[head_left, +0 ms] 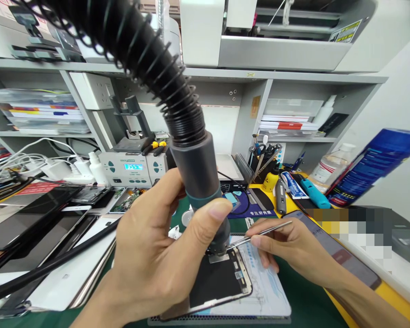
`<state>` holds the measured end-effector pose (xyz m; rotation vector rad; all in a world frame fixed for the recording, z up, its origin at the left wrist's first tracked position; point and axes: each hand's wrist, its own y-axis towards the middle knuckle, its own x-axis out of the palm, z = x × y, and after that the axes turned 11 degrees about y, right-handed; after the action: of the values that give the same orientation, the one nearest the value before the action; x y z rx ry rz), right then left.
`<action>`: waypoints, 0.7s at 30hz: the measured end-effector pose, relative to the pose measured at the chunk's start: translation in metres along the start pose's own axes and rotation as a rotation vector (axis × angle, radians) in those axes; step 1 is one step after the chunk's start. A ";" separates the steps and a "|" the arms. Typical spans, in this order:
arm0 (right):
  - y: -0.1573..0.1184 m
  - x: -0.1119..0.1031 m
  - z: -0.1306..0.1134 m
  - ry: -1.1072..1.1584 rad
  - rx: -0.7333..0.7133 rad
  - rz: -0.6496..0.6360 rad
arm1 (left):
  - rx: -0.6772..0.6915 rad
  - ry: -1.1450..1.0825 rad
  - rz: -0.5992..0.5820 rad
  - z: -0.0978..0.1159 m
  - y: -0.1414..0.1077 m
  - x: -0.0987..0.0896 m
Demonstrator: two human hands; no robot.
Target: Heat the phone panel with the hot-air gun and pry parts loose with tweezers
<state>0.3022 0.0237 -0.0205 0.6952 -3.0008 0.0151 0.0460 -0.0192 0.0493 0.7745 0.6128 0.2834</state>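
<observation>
Left hand (157, 250) grasps grey cylindrical handpiece (196, 168); right hand (290, 246) pinches slim metal tool (273, 228). Handpiece's six o'clock: black rectangular panel (218, 280).

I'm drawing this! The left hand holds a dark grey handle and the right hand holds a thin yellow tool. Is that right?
Not quite: in the head view, the thin tool in the right hand is silver, not yellow.

Tweezers (275, 228): smooth, shiny metal. Tool handle (197, 168): matt plastic. Phone panel (218, 281): matt.

Bare forearms (358, 291), bare fingers (203, 226), short thumbnail (222, 208)
</observation>
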 end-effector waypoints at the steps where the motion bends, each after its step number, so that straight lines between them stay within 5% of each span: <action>1: 0.000 0.000 0.000 0.000 0.001 0.001 | 0.003 -0.002 0.001 0.000 0.000 0.000; 21: -0.001 -0.001 0.001 0.005 0.006 0.006 | -0.001 -0.034 -0.008 -0.002 -0.002 -0.001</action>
<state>0.3032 0.0235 -0.0211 0.6850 -2.9995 0.0259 0.0436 -0.0199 0.0471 0.7740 0.5835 0.2630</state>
